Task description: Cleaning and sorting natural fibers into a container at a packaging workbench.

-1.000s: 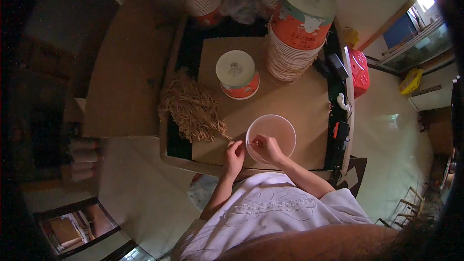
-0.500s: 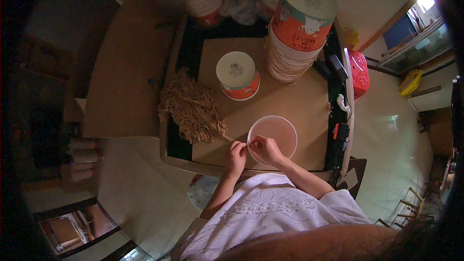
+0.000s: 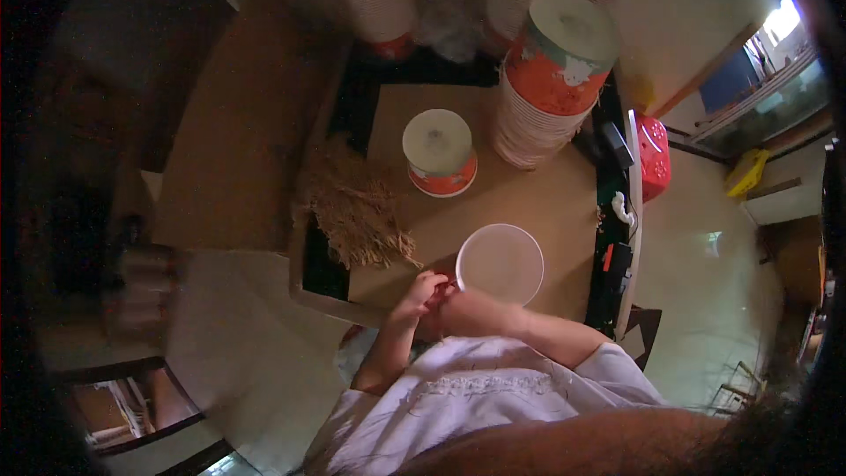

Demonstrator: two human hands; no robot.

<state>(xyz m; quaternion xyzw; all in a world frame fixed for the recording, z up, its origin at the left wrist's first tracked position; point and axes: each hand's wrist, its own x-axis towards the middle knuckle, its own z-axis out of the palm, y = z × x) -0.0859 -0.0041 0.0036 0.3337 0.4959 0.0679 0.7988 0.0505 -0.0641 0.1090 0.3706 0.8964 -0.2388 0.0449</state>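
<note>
Right hand [image 3: 453, 307] has drawn toward table's edge [image 3: 333, 304], pale floor [image 3: 242, 317] beyond.

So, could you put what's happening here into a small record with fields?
Hands: left hand and right hand close together, beside the open tub
Held: too blurred to tell
Farther back: short upside-down tub stack
Back right: taller upside-down tub stack
Left: tangled brown fibre bundle
Underneath: brown cardboard sheet

You seem to be in a small workshop, your table [image 3: 339, 306] bearing stacked tubs [image 3: 551, 92] at one o'clock, fibre strands [image 3: 357, 216] at ten.
</note>
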